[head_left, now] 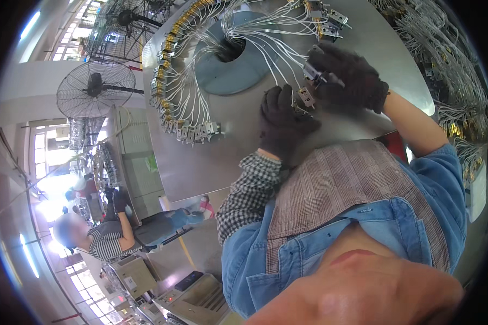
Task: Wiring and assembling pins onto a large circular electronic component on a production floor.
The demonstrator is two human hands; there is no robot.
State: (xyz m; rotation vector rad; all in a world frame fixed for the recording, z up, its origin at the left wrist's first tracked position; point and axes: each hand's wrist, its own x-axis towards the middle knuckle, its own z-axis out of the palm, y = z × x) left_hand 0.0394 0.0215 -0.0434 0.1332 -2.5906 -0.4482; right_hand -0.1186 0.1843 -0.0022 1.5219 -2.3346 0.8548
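Both of my hands wear dark gloves above a metal table. My left hand (284,116) is closed around a small metal component (306,97) with a brassy face, by its thumb and fingertips. My right hand (352,76), to the right and slightly farther off, grips a silvery boxy metal component (312,71) with a short shaft. Thin white wires (271,51) run toward both hands from a dark central hole (230,50) in a round grey disc (206,70). The fingers partly hide both components.
Similar wired metal components (162,81) form an arc along the table's left side, and more (331,24) sit at the far right. Bundles of wires (439,49) hang beyond the right edge. Large fans (95,85) stand to the left; another person (106,235) works there.
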